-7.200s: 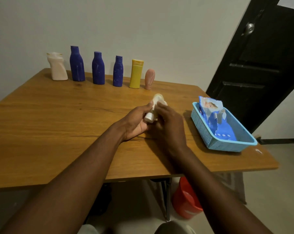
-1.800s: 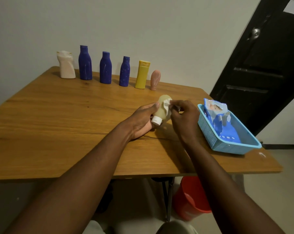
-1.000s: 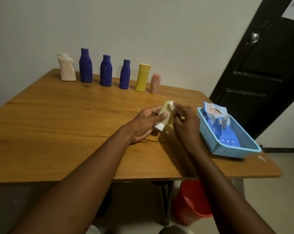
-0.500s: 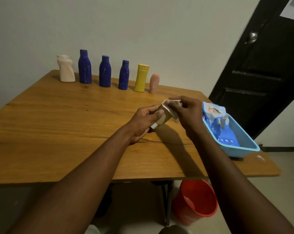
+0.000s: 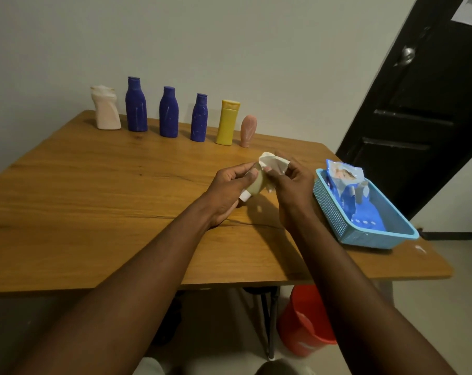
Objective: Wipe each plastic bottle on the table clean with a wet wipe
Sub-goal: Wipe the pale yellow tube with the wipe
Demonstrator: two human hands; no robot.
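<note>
My left hand [image 5: 226,189] grips a small cream bottle [image 5: 256,185] with a white cap, held tilted above the middle of the wooden table [image 5: 94,201]. My right hand [image 5: 291,185] pinches a white wet wipe [image 5: 274,165] draped over the bottle's upper end. Along the far edge stand a pale pink bottle [image 5: 105,108], three dark blue bottles [image 5: 136,104] [image 5: 168,112] [image 5: 199,118], a yellow bottle [image 5: 227,122] and a small peach bottle [image 5: 248,131].
A light blue basket [image 5: 337,215] at the table's right side holds a blue pack of wipes [image 5: 348,190]. A red bucket [image 5: 302,320] sits on the floor under the table's right front. A black door [image 5: 419,109] stands behind on the right.
The wipe has spread wider over the bottle's top, and my right hand has shifted slightly along the bottle. Both hands stay above the table's middle.
</note>
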